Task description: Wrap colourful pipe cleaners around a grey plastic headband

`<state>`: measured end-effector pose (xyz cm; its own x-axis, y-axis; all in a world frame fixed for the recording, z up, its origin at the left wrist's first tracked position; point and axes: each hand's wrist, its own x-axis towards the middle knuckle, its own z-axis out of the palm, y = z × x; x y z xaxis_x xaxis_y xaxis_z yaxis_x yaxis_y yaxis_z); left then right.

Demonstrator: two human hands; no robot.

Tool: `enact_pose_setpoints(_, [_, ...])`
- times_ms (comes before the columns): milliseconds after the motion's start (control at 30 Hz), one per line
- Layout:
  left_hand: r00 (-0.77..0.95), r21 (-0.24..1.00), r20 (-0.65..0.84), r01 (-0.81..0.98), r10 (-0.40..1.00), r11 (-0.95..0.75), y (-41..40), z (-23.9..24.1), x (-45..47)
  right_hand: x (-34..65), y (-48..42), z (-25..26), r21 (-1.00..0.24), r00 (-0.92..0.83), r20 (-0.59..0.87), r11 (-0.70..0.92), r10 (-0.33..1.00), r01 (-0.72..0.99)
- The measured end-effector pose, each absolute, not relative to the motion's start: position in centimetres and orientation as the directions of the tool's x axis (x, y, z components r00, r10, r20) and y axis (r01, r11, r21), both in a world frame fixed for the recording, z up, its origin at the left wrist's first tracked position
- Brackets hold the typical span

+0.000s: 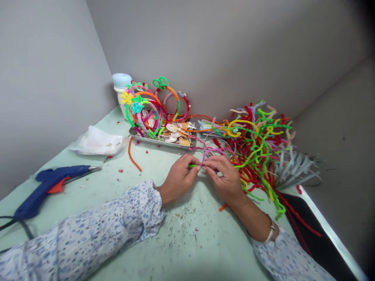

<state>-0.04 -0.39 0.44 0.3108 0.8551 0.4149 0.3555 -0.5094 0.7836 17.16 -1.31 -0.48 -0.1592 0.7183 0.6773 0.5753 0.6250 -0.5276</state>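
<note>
My left hand and my right hand meet fingertip to fingertip over the middle of the table. Both are closed in a pinch on a pipe cleaner. A purple length of the pipe cleaner arches up above my right fingers. From my left fingers a short green end sticks out; whether it is one piece with the purple length is hidden by the fingertips. Just beyond my hands, pink pipe cleaners lie near a coil of thin wire.
A metal tray with shells holds several pipe-cleaner hoops. A blue glue gun and a white plastic bag lie left. A lidded bottle stands behind. Tangled pipe cleaners and grey strips fill the right.
</note>
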Motion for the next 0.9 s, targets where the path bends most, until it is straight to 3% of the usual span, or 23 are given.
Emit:
enact_pose_setpoints(400, [0.312,0.752,0.433,0.393,0.846,-0.53,-0.44,0.54,0.07,17.08,-1.42,-0.26,-0.583,-0.161,0.62,0.588,0.768,0.56])
enact_pose_setpoints(900, [0.304,0.768,0.433,0.369,0.849,-0.524,-0.53,0.6,0.04,17.16,-1.33,-0.53,-0.508,-0.175,0.687,0.638,0.706,0.579])
